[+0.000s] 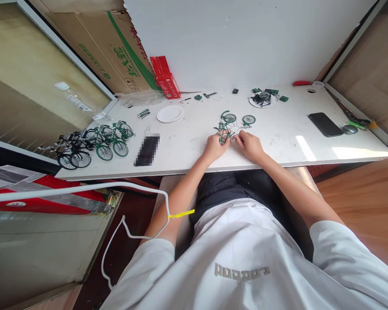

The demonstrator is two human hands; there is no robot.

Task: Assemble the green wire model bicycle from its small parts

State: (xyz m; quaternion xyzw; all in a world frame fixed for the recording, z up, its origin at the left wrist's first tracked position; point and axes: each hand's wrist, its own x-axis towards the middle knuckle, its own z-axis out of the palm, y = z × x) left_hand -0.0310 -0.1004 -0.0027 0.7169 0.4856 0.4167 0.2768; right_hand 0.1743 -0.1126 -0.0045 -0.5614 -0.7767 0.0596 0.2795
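Note:
My left hand (216,147) is closed around a green miniature bicycle frame (225,134), held just above the white table near its front edge. Beside it my right hand (250,146) has thumb and fingers pinched together at the frame's right end; whatever lies between those fingertips is too small to make out. Just beyond the hands lie a small spoked wheel (230,118) by a curved green part (225,113), and a second loose wheel (248,119). Tiny dark parts are scattered around these wheels.
Several finished miniature bicycles (105,140) stand at the left. A white plate (170,114), a red box (168,82) and a plate of black parts (261,100) sit farther back. A black phone (325,125) lies right; a white cable (126,185) crosses my left arm.

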